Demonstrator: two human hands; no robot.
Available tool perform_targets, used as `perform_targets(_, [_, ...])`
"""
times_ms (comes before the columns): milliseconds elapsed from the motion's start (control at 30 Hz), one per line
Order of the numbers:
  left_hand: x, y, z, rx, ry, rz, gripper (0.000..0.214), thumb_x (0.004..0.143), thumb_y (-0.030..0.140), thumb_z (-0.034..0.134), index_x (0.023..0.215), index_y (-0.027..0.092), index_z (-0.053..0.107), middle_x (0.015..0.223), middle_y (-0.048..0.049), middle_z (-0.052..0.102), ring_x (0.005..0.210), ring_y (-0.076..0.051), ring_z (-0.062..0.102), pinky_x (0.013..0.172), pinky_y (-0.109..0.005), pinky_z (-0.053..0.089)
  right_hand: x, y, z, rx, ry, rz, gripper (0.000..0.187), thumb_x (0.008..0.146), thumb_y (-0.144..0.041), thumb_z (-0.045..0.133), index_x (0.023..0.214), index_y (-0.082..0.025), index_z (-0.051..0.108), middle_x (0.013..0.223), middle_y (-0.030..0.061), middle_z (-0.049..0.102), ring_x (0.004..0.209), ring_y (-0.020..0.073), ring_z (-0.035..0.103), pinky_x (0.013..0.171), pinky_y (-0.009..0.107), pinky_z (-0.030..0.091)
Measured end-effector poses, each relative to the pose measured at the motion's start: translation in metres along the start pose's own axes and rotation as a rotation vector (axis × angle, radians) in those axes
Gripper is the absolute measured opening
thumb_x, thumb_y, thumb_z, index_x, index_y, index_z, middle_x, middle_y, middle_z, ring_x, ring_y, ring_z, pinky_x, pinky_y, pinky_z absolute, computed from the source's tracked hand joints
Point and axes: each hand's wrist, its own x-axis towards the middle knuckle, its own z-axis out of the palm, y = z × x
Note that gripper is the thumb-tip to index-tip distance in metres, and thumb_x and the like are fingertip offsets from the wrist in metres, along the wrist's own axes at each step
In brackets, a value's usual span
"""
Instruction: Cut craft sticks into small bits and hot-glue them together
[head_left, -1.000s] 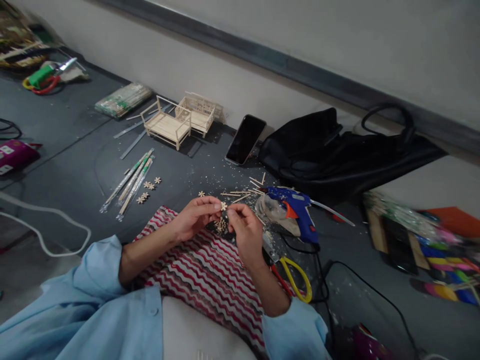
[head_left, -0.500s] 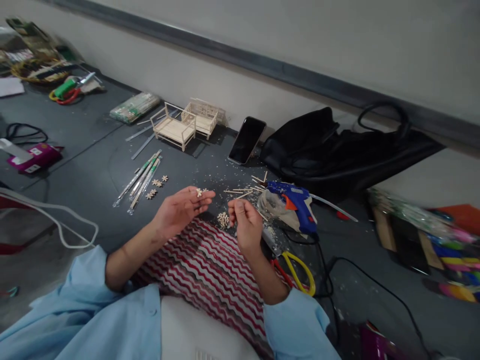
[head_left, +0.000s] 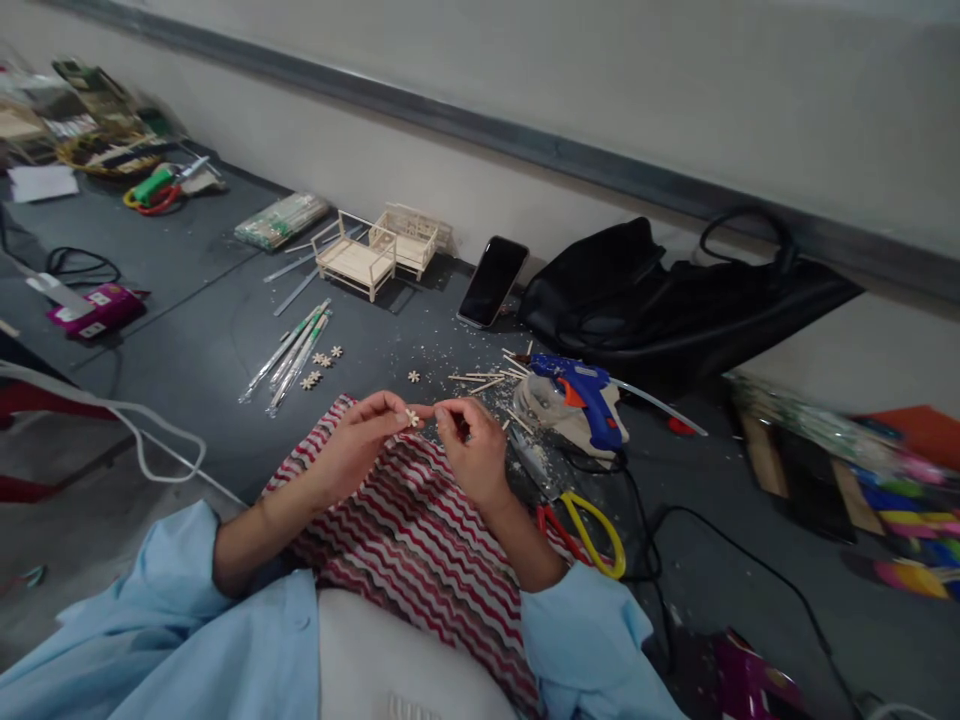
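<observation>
My left hand (head_left: 365,436) pinches a small pale wooden flower (head_left: 412,418) between thumb and fingertips. Close against it on the right is my right hand (head_left: 477,446), its fingers pinched together; whatever they hold is too small to make out. Just beyond the hands another wooden flower (head_left: 413,377) lies on the dark table (head_left: 375,350). Several more flowers (head_left: 321,361) are grouped to the left. Right of my right hand are thin wooden sticks (head_left: 480,378) and a blue glue gun (head_left: 589,390). A striped cloth (head_left: 420,530) covers my lap.
Scissors with red and yellow handles (head_left: 592,535) lie at the right. Two miniature wooden seats (head_left: 356,262), a phone (head_left: 493,282) and a black bag (head_left: 637,300) stand along the wall. Wrapped sticks (head_left: 292,350) lie left. A black cable (head_left: 750,545) crosses the right side.
My hands have come together, the right moving left and the left closing its fingers around the flower that rested on them. The pile of tiny pieces between the hands is now hidden.
</observation>
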Motion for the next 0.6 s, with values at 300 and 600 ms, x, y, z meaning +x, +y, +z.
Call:
perform_targets(300, [0.003,0.023,-0.023,0.502,0.135,0.278,0.016,0.079,0.033,0.067,0.078,0.02,0.059,0.114,-0.0083,0.071,0.101,-0.023,0.064,0.09,-0.038,0.045,-0.003,0.004,0.005,0.058,0.011,0.036,0.021,0.096,-0.029,0.037,0.079,-0.024,0.047,0.065,-0.0039,0.049,0.061,0.014,0.047,0.062,0.028,0.038])
perform_targets(600, [0.054,0.039,-0.105,1.59,0.555,0.524,0.015,0.085,0.03,0.052,0.083,0.021,0.064,0.105,-0.0076,0.072,0.107,-0.027,0.06,0.098,-0.045,0.039,-0.001,0.02,0.001,0.084,0.241,0.138,0.031,0.098,-0.04,0.036,0.074,-0.024,0.046,0.063,-0.0045,0.049,0.059,0.0131,0.047,0.061,0.027,0.037])
